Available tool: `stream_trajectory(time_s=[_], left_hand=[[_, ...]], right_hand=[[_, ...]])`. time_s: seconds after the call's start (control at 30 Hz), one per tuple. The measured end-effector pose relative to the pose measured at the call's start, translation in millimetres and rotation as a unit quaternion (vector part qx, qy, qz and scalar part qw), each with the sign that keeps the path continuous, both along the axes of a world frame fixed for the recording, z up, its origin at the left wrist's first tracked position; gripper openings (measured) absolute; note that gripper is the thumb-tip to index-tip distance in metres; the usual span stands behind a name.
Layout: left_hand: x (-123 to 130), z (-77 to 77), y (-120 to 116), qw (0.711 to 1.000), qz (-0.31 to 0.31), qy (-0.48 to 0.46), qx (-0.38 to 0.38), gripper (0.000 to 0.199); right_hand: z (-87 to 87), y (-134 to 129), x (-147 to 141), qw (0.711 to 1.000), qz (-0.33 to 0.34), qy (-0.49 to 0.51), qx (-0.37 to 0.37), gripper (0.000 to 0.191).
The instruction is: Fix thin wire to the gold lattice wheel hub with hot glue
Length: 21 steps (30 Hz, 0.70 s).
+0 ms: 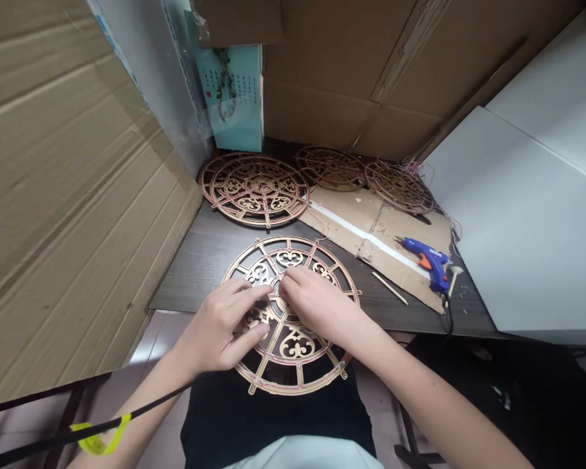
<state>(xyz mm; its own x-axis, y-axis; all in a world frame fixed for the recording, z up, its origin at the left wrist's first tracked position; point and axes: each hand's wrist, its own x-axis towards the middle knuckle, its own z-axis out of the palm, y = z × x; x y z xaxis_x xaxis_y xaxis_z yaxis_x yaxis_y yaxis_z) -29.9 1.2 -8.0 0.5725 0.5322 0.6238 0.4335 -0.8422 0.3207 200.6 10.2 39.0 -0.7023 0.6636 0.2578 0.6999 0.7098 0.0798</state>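
Note:
A round fretwork wooden disc (297, 374) with spokes, scroll cut-outs and pinkish-red wire along its rings lies over the table's front edge, partly above my lap. My left hand (224, 326) rests at the left of its middle, index finger reaching to the hub and thumb held apart over a lower cut-out. Curled at the hub, my right hand (307, 299) has its fingertips pressed together; whatever they pinch is hidden behind the knuckles. The hands nearly touch, and together they cover part of the inner ring.
Behind lie more fretwork discs (268, 215), some stacked, with loose wires. A blue glue gun (437, 264) sits on a cardboard sheet (344, 215) at right, near a thin stick (389, 288). Cardboard walls (322, 107) enclose the table. A black cord (151, 405) crosses my left forearm.

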Motion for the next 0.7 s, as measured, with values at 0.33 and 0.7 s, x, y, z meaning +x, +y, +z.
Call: stream_trajectory(time_s=[0.33, 0.7], left_hand=[[-0.9, 1.2, 0.9, 0.999, -0.01, -0.027, -0.046, 0.045], [-2.2, -0.8, 3.1, 0.995, -0.038, -0.059, -0.077, 0.046]], right_hand=[[3.3, -13.3, 13.8, 0.991, -0.016, 0.132, -0.028, 0.011], [25.2, -21.6, 192.4, 0.748, -0.605, 0.25, 0.108, 0.062]])
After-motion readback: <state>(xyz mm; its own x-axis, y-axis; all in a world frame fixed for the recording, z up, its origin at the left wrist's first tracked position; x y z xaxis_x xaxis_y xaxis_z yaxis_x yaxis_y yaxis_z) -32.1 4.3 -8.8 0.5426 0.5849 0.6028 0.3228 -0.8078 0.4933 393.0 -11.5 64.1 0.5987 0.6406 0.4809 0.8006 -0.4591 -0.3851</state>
